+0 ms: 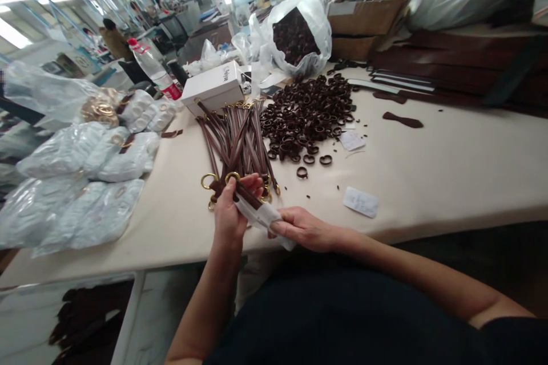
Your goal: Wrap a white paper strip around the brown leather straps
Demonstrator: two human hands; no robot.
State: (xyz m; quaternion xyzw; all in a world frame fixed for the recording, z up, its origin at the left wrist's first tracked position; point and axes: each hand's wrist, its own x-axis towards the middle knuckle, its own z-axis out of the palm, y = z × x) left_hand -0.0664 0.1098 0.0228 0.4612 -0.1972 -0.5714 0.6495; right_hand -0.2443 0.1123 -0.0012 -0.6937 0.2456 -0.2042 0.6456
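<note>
Near the table's front edge, a brown leather strap (249, 194) with a gold ring lies between my hands, its lower part inside a white wrapper (259, 212). My left hand (231, 214) is closed on the strap close to the ring. With thumb and fingers, my right hand (302, 228) pinches the wrapper's lower end. Just beyond, a bundle of brown straps (235, 142) with gold rings and clasps lies on the table. A large heap of small dark brown leather loops (306, 117) sits to the right of the bundle.
Clear plastic bags of white-wrapped items (89, 182) crowd the left side. A white box (214, 85), a plastic bottle (154, 68) and an open bag of brown pieces (295, 34) stand behind. Paper slips (360, 202) and a leather piece (402, 120) lie to the right.
</note>
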